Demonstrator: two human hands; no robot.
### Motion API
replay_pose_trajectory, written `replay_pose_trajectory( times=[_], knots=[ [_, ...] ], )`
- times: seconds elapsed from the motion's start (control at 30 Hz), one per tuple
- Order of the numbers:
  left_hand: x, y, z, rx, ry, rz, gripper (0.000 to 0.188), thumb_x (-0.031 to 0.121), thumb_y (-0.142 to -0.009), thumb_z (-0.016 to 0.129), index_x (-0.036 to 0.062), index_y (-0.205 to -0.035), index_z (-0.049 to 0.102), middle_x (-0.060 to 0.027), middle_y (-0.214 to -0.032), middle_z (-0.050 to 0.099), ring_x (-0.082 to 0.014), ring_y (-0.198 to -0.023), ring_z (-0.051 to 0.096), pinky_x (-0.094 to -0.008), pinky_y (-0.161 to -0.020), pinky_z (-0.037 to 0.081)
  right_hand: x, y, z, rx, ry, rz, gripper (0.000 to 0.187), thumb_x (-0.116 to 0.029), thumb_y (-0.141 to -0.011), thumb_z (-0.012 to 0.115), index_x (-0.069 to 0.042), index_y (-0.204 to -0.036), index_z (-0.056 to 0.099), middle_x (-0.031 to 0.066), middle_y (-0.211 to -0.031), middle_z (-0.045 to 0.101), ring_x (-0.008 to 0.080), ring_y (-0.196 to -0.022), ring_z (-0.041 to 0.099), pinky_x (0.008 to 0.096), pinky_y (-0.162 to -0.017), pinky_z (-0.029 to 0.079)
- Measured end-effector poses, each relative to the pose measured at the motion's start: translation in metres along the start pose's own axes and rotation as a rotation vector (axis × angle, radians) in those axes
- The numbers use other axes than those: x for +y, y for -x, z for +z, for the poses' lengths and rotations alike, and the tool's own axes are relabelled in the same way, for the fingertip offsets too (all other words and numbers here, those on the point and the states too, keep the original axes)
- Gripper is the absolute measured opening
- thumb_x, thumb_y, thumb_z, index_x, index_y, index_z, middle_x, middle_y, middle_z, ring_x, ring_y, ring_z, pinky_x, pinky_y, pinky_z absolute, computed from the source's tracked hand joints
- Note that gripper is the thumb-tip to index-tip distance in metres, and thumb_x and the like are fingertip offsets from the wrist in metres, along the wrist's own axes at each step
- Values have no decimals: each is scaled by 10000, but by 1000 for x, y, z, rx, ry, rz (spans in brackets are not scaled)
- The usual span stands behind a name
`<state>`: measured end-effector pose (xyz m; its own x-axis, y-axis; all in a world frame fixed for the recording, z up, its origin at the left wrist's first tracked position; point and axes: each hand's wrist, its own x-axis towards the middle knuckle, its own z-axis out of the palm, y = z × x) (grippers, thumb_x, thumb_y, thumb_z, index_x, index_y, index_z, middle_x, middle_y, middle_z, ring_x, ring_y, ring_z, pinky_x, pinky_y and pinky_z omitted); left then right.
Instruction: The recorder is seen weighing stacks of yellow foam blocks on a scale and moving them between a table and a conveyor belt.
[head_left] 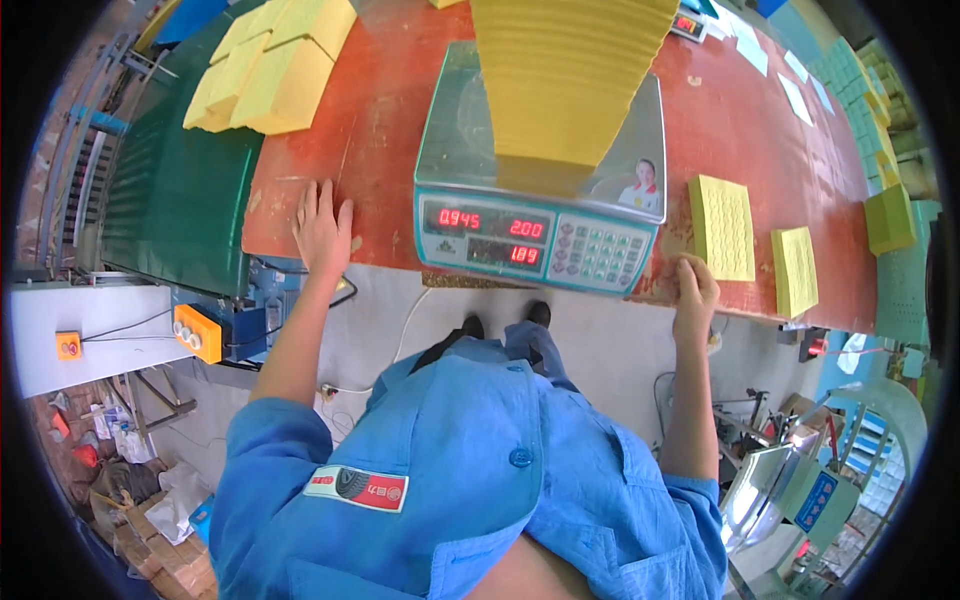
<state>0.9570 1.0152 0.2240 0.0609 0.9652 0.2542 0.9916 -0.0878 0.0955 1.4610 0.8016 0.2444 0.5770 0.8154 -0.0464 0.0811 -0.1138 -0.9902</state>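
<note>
So there's one reddish-brown bench (385,180) here, and near its front edge sits one teal-framed weighing scale (535,235) with three red number readouts and one keypad. On its metal pan stands one tall yellow stack (565,85) with wavy ridges, narrower at the bottom and running out of view up top. Two bare hands in play: the left hand (323,228) lies on the bench to the left of the scale, fingers a bit spread and nothing in it. The right hand (695,293) is at the front edge, just right of the scale, fingers curled in; can't tell whether it's pinching the edge or just resting there. Past that hand there are two smaller yellow pads (722,228), the nearer-to-scale one bigger, the two lying apart. Upper left there's a bunch of yellow blocks (290,85), at least four, but they're butted up so tight I can't give an exact number. Left of the bench is one dark green belt (175,190), and below it two orange control boxes (197,333), the bigger one with three buttons. Down on the floor, two dark shoes (539,314), plus one blue jacket (450,430) on the wearer.
</note>
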Motion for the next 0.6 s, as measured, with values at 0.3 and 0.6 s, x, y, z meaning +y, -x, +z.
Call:
replay_pose_trajectory(
  times=[0.3,0.6],
  knots=[
    [-13,9,9,69,25,38,518,415,-986,495,92,-1388,542,-146,-1504,438,-315,-1407,363,-496,-1162,252,6,5,18,111,20,-104,159,-78,-989,545,5,-987,681,3,-809,615,64,-672,551,212,-579,469],
    [-13,8,7,84,7,38,509,409,-975,512,94,-1373,557,-134,-1489,461,-308,-1399,378,-507,-1157,258,16,0,19,169,-45,-70,143,-76,-971,566,-11,-952,692,-6,-780,604,62,-629,537,214,-547,459]
  ],
)
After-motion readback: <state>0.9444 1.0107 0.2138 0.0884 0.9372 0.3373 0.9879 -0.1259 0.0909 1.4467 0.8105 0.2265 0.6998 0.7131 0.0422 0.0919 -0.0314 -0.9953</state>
